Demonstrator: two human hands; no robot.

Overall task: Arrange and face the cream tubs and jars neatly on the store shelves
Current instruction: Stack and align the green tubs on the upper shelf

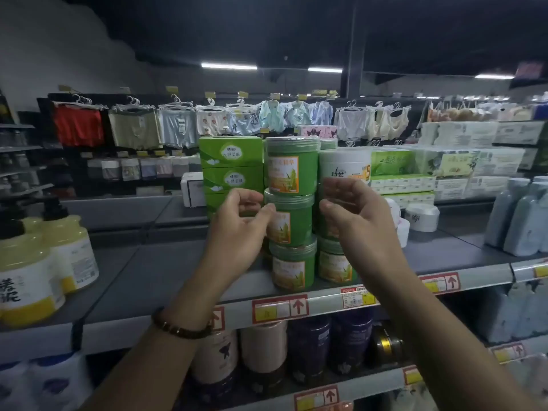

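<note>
At the front of the grey shelf (166, 271), my left fingers (250, 200) are loosely curled with a gap between them and the thumb. The thumb tip lies right at the left edge of the middle green tub (293, 223), though I cannot tell whether it touches. My right fingers (338, 188) are curled the same loose way, spread apart and closing on nothing I can see. They hover in front of the neighbouring column of tubs.

The left hand (237, 232) and right hand (355, 221) flank the stack, palms turned toward each other. A dark beaded bracelet (181, 327) sits on the left wrist.

The stack is three tubs high: the top green tub (292, 167), the middle one, and the bottom green tub (293, 269), whose orange labels all face me. Just to its right is a second column, with a white tub (345, 164) on top and another green tub (335, 264) at the base.

Green boxes (231, 164) are stacked just left of the tubs. Further left stand yellow pump bottles (26, 277). To the right are a low white jar (421, 216) and pale blue bottles (522, 221). Red-bordered price tags (280, 308) line the shelf edge, with dark blue jars (308, 345) on the shelf below.
</note>
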